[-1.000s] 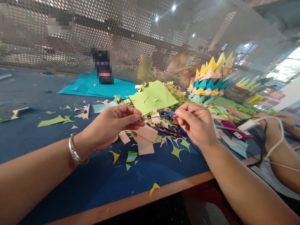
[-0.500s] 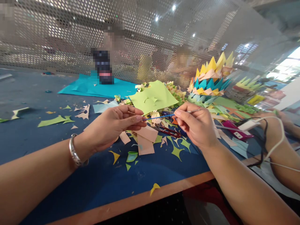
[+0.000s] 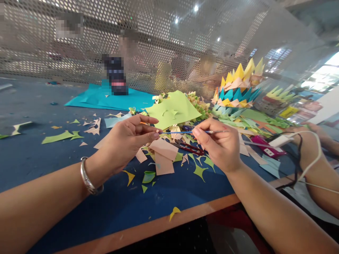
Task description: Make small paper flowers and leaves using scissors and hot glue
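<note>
My left hand (image 3: 124,141), a silver bangle on its wrist, pinches the left end of a thin blue stick (image 3: 177,132) between thumb and a finger. Its index finger is lifted off. A tiny pale bit shows at those fingertips, too small to name. My right hand (image 3: 218,143) grips the same stick in a thumb-and-finger pinch, and the stick's whitish end sticks out past the knuckles. The stick lies nearly level above the table. Beneath and behind it are pink paper pieces (image 3: 165,164), dark red-handled snips (image 3: 192,149) and a light green paper sheet (image 3: 177,109).
Paper scraps (image 3: 200,172) litter the blue table (image 3: 111,208). Turquoise sheets (image 3: 106,100) lie at the back before a perforated metal screen (image 3: 159,46). Stacked pointed paper pieces (image 3: 238,91) stand back right. A magenta power strip (image 3: 270,146) with cables lies near another person's arm (image 3: 315,158).
My hands have shifted slightly left, and the stick is now closer to level. My left index finger has lifted away from the thumb.
</note>
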Available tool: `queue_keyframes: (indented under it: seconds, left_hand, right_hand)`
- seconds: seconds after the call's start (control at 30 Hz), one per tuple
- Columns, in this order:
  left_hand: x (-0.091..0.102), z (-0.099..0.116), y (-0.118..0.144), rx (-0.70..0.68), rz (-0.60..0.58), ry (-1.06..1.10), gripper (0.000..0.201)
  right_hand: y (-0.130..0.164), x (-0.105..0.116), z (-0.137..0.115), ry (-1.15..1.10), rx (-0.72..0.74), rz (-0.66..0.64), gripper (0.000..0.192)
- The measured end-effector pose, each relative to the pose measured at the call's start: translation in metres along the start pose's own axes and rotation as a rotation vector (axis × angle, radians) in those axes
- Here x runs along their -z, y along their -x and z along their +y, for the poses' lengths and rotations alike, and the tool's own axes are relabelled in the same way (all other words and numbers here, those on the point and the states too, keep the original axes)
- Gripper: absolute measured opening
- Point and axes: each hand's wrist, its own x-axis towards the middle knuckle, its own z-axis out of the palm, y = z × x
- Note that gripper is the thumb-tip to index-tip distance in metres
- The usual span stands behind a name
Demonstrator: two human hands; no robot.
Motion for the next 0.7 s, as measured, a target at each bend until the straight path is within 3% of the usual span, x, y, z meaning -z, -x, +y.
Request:
queue_keyframes:
  seconds: [0.33,0.57,0.7]
  left_hand:
    - [-0.0023,0.0049,0.0012,-0.001,0.112,0.02,0.033]
    - [-0.0014,0.0066,0.004,-0.135,0.138,-0.255,0.046]
    - [-0.0028,0.0058,0.0052,-0.162,0.114,-0.227,0.054]
  right_hand:
    - [0.0017,-0.0017,-0.001,0.147,0.151,0.021,0.019]
    - [0.0024,-0.0023,-0.0037,0.155,0.185,0.016,0.018]
    - [0.0034,-0.0023,-0.0056,0.173,0.221,0.016,0.018]
